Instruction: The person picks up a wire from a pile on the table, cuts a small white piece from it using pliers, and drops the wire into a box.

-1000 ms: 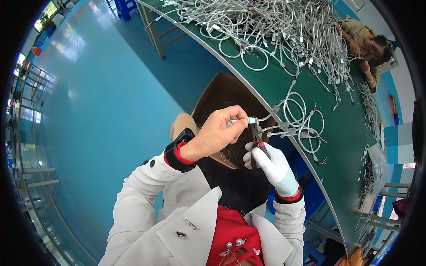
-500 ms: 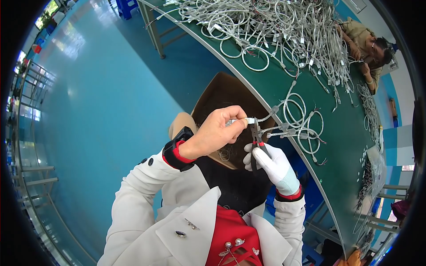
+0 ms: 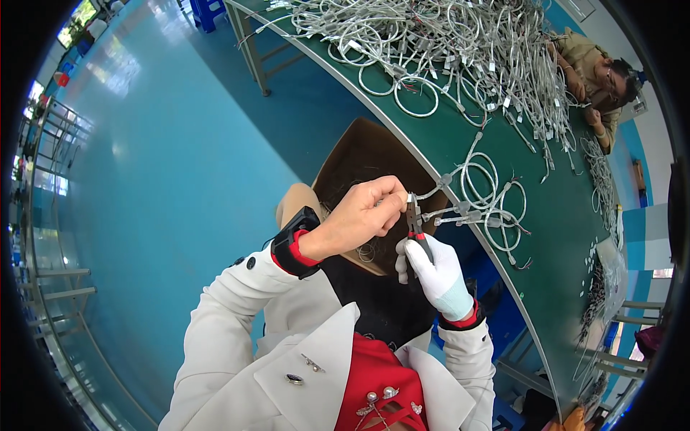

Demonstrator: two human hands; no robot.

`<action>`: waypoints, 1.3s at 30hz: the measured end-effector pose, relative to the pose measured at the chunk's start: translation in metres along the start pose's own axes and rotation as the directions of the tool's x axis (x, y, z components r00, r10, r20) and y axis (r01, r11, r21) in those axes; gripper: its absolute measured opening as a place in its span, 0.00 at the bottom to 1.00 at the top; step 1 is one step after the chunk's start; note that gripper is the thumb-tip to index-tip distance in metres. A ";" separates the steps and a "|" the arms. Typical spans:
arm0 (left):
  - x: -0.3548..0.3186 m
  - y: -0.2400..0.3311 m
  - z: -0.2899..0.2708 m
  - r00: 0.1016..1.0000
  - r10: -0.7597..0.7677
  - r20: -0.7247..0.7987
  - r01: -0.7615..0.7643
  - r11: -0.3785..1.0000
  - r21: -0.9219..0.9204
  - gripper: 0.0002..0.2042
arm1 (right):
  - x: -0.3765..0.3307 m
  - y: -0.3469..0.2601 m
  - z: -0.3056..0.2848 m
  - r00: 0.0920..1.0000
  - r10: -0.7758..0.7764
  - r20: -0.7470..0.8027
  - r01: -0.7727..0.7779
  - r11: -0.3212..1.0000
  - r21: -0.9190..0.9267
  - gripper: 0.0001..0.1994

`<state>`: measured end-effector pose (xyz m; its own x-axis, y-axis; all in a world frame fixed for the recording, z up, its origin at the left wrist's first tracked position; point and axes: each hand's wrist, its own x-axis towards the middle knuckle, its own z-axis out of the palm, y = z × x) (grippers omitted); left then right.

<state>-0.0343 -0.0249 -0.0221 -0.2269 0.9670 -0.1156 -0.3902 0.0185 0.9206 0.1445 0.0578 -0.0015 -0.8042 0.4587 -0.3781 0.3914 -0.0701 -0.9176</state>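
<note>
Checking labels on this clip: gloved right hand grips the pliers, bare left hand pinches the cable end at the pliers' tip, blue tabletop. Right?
Not quite: the tabletop is dark green; the blue is the floor. The rest holds in the head view: the white-gloved right hand grips the pliers, and the bare left hand pinches the cable end at their tip.

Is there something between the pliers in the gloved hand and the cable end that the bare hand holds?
Nothing visible stands between them. The left hand pinches the cable end right at the tip of the pliers, which the gloved right hand grips. The other cable loops lie aside on the green table.
</note>
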 end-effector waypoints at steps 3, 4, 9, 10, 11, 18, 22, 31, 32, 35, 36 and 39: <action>0.001 -0.002 -0.002 1.000 -0.017 -0.001 0.017 1.000 -0.008 0.08 | 0.002 0.005 0.005 1.000 0.005 -0.024 -0.005 1.000 0.014 0.13; 0.002 -0.002 -0.004 1.000 -0.023 -0.002 0.023 1.000 -0.011 0.08 | 0.003 0.006 0.007 0.999 0.006 -0.036 -0.006 1.000 0.021 0.13; 0.011 -0.003 -0.002 0.998 -0.038 0.044 0.040 0.998 -0.047 0.07 | 0.004 0.008 0.008 0.995 -0.015 -0.094 0.018 0.999 0.028 0.13; 0.009 -0.009 -0.005 0.999 -0.050 -0.013 0.049 0.996 -0.077 0.07 | 0.004 0.009 0.012 0.998 0.015 -0.063 -0.011 0.998 0.061 0.13; 0.008 -0.011 -0.007 0.997 -0.059 -0.052 0.053 0.992 -0.110 0.07 | 0.003 0.010 0.015 0.998 0.041 -0.047 -0.036 0.995 0.088 0.13; 0.019 -0.031 -0.041 0.994 -0.046 -0.099 -0.012 0.854 -0.520 0.08 | -0.013 0.007 -0.007 0.964 -0.263 -0.020 0.259 0.957 -0.132 0.10; 0.008 -0.022 -0.048 0.978 -0.031 -0.207 -0.074 0.875 -0.478 0.08 | -0.037 -0.046 -0.049 0.771 -0.602 -0.207 0.291 0.622 -0.727 0.09; 0.051 0.019 -0.121 0.959 -0.185 -0.216 -0.060 0.611 -0.789 0.10 | -0.008 0.002 -0.126 0.542 -0.610 -0.578 -0.213 0.566 -0.796 0.08; 0.059 0.041 -0.131 0.932 -0.149 -0.331 -0.167 0.635 -0.754 0.08 | -0.009 0.011 -0.128 0.550 -0.621 -0.558 -0.223 0.534 -0.815 0.08; 0.097 0.097 -0.196 0.901 0.061 -0.430 -0.355 0.673 -0.649 0.05 | -0.004 0.016 -0.115 0.489 -0.705 -0.514 -0.307 0.412 -0.858 0.09; 0.117 0.115 -0.221 0.884 0.135 -0.447 -0.392 0.735 -0.553 0.04 | -0.007 0.016 -0.115 0.489 -0.708 -0.510 -0.300 0.412 -0.860 0.09; 0.187 0.184 -0.332 0.742 0.508 -0.437 -0.480 0.858 0.183 0.05 | 0.000 0.016 -0.106 0.521 -0.643 -0.562 -0.320 0.463 -0.827 0.11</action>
<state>-0.4451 0.0753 0.0015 -0.7563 0.6163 0.2193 -0.0624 -0.4017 0.9137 0.1986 0.1506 -0.0032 -0.4193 0.7814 0.4621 0.8082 0.5532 -0.2021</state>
